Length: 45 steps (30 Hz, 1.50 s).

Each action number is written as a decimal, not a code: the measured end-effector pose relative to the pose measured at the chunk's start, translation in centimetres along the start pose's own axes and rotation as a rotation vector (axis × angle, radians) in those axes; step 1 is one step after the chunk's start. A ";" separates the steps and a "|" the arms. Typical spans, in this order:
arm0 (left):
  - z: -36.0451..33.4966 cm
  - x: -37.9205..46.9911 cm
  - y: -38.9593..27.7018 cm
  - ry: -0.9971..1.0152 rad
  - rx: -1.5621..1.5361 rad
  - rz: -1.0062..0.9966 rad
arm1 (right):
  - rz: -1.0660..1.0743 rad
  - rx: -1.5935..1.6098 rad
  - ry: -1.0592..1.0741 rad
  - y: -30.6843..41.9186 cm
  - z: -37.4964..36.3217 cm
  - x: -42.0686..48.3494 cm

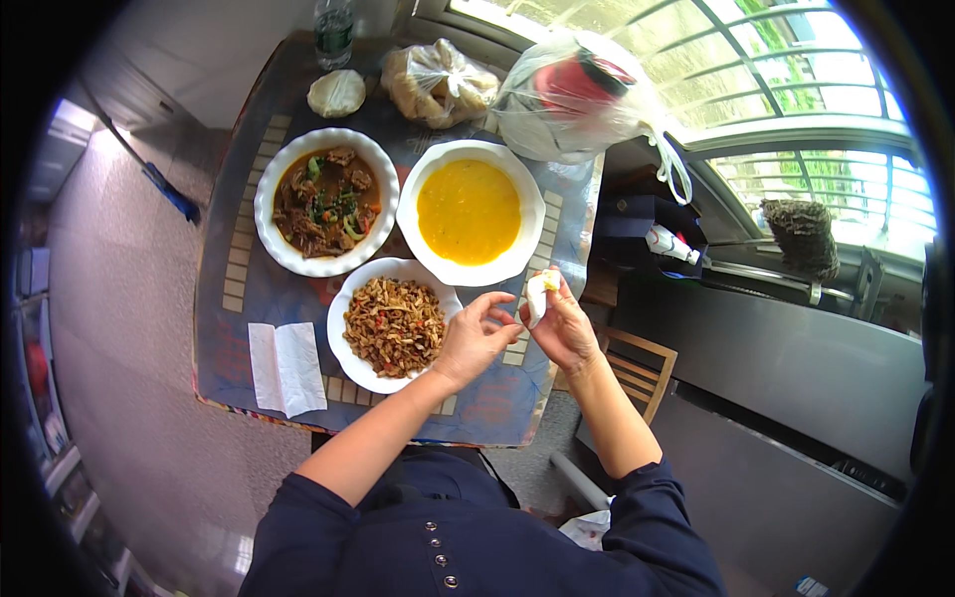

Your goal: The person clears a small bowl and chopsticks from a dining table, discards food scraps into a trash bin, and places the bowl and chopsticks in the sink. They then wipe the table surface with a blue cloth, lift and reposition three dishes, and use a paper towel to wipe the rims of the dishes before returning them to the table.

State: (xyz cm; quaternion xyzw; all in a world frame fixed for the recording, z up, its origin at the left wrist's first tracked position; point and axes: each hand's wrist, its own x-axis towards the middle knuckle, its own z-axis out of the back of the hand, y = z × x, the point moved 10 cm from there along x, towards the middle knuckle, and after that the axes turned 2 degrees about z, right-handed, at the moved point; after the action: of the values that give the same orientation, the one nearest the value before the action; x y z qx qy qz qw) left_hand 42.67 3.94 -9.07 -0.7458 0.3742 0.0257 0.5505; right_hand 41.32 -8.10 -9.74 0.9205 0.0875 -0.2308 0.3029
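Note:
In my right hand (563, 328) is a folded piece of white bread (536, 298) with a bit of yellow food at its upper end. My left hand (479, 333) hovers just left of it, thumb and index finger apart, and nothing shows between them. Beneath the left hand is a white scalloped bowl (337, 339) of chopped brown food with red bits (392, 324). Farther up stands a white bowl (532, 216) of thick yellow soup (468, 211). Left of that, a fluted white bowl (262, 205) holds meat stew with greens (327, 201).
A folded white tissue (287, 368) lies at the table's (216, 358) near left. Along the far side are a round bread (336, 93), a plastic bottle (333, 33), a tied bag of food (440, 83) and a large plastic bag (571, 97). A wooden chair (642, 369) stands at right.

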 end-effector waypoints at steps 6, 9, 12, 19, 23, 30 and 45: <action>-2.2 -0.7 -1.1 0.003 -0.222 -0.038 | 0.219 -0.187 -0.095 1.4 -1.4 -2.3; -2.3 -1.2 -0.4 -0.035 -0.268 0.027 | 0.266 -0.207 -0.113 1.4 -0.7 -3.3; -2.3 -2.1 0.7 -0.060 -0.392 0.149 | 0.302 -0.168 -0.079 1.1 -0.7 -3.8; -2.3 -3.5 1.3 0.061 -0.596 0.351 | 0.383 -0.338 0.003 1.8 -2.2 -4.5; -2.2 -3.8 1.4 0.154 -0.627 0.381 | 0.492 -0.637 0.044 2.9 -4.3 -5.1; -1.0 -4.0 2.1 0.211 -0.513 0.482 | 0.628 -1.050 0.143 3.6 -7.8 -6.2; 0.1 0.4 -0.3 -0.081 0.233 0.135 | 0.041 -0.278 -0.110 -2.8 -0.9 -4.8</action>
State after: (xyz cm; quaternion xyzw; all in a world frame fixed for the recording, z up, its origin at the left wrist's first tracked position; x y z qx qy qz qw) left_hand 43.16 3.79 -9.07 -0.6482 0.4016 0.0492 0.6451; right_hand 36.62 -5.45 -8.31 0.8571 0.0832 -0.2605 0.4366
